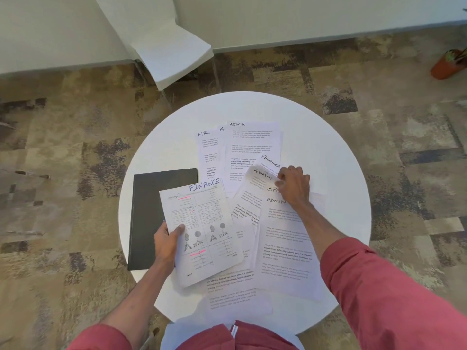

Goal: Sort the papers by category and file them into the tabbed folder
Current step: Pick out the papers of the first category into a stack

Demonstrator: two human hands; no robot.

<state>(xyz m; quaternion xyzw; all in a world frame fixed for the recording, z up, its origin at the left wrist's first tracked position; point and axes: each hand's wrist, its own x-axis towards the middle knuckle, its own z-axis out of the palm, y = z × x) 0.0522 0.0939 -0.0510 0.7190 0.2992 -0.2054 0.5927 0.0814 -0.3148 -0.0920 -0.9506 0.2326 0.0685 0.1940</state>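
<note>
My left hand (168, 242) grips a sheet headed FINANCE (202, 233), printed with tables and pink marks, lifted slightly over the table. My right hand (294, 186) pinches the curled top corner of a sheet headed ADMIN (252, 195) in the loose pile. A black closed folder (149, 213) lies flat at the left, partly under the FINANCE sheet. Other loose sheets show the headings HR (206, 147), ADMIN (252, 145), FINANCE (270, 161) and a lower ADMIN sheet (285, 248). One heading under my right hand is mostly hidden.
All papers lie on a round white table (341, 198). A white chair (169, 54) stands beyond it on patterned carpet. A potted plant (447, 64) is at the far right by the wall.
</note>
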